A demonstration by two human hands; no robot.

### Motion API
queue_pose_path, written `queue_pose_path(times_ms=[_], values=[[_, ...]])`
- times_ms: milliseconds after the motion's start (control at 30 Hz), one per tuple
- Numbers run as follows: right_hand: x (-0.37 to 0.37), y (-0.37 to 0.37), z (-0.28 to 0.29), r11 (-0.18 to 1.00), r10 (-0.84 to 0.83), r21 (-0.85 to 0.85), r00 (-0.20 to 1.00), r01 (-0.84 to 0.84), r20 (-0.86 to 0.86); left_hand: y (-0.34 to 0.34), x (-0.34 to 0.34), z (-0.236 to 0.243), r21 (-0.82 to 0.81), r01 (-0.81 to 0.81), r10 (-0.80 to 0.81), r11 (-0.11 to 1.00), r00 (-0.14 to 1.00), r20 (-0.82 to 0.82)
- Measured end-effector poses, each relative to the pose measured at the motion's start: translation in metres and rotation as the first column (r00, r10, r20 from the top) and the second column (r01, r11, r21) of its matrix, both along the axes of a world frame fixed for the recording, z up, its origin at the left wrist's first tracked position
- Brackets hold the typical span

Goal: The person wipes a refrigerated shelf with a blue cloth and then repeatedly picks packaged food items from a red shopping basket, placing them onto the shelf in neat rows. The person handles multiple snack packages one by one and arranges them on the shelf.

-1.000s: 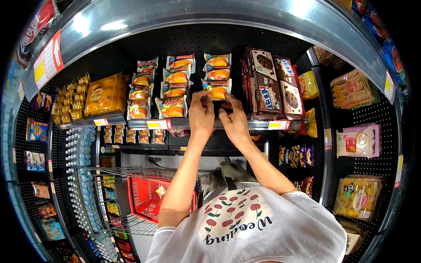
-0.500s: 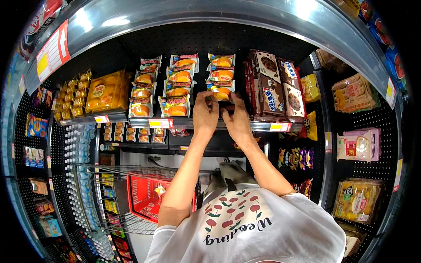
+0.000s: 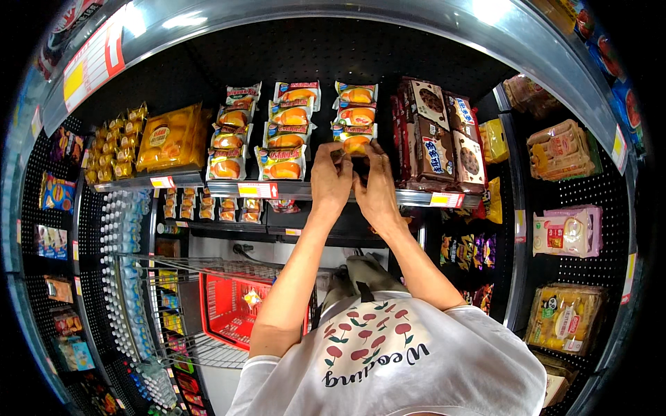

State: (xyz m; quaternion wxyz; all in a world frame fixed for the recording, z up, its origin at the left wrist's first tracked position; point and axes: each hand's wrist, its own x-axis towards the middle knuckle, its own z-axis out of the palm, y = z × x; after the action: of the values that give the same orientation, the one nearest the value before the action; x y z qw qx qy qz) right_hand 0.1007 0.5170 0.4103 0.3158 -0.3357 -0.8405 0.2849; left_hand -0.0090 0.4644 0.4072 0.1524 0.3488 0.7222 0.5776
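Both of my hands are raised to the shelf, at the front of the right-hand row of packaged buns [image 3: 356, 114]. My left hand [image 3: 331, 179] has its fingers curled at the left edge of the front packaged bun [image 3: 356, 143]. At its right edge are the bent fingers of my right hand [image 3: 376, 182]. The hands nearly meet below it and cover its lower part. Left of them stand two more rows of the same buns, the middle row [image 3: 284, 132] and the left row [image 3: 230, 139], stacked front to back.
Brown cookie packs [image 3: 435, 149] stand to the right, yellow cake packs [image 3: 168, 142] to the left. A metal shelf edge [image 3: 347, 17] arches above. Below, a wire cart [image 3: 194, 350] holds a red basket [image 3: 222, 315]. Side shelves carry more packaged food.
My hands have drawn slightly closer together at the front bun. The shelf's contents have shifted a little in the view; the bun rows keep their arrangement.
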Motion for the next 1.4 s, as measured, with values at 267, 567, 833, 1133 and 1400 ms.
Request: queue_pose_path(times_ms=[267, 567, 833, 1133, 1400], values=[[0.0, -0.003, 0.001, 1.0, -0.008, 0.021, 1.0, 0.009, -0.017, 0.0, 0.001, -0.01, 0.023, -0.009, 0.01, 1.0, 0.998, -0.059], [0.008, -0.026, 0.034, 0.996, 0.088, -0.019, 0.994, -0.089, -0.065, -0.05, 0.025, 0.018, 0.164, -0.017, 0.049, 0.986, 0.98, -0.195], [-0.018, -0.085, 0.011, 0.842, 0.467, -0.232, 0.873, -0.487, -0.139, -0.188, 0.056, -0.047, 0.003, -0.198, 0.198, 0.98, 0.98, -0.007], [-0.036, -0.199, -0.092, 0.458, 0.887, -0.36, 0.393, -0.813, 0.242, -0.344, 0.094, -0.188, -0.416, -0.532, 0.633, 0.737, 0.758, 0.153], [-0.056, -0.267, -0.204, 0.46, 0.866, -0.297, 0.35, -0.836, 0.357, -0.422, 0.102, -0.267, -0.585, -0.606, 0.808, 0.539, 0.569, 0.156]])
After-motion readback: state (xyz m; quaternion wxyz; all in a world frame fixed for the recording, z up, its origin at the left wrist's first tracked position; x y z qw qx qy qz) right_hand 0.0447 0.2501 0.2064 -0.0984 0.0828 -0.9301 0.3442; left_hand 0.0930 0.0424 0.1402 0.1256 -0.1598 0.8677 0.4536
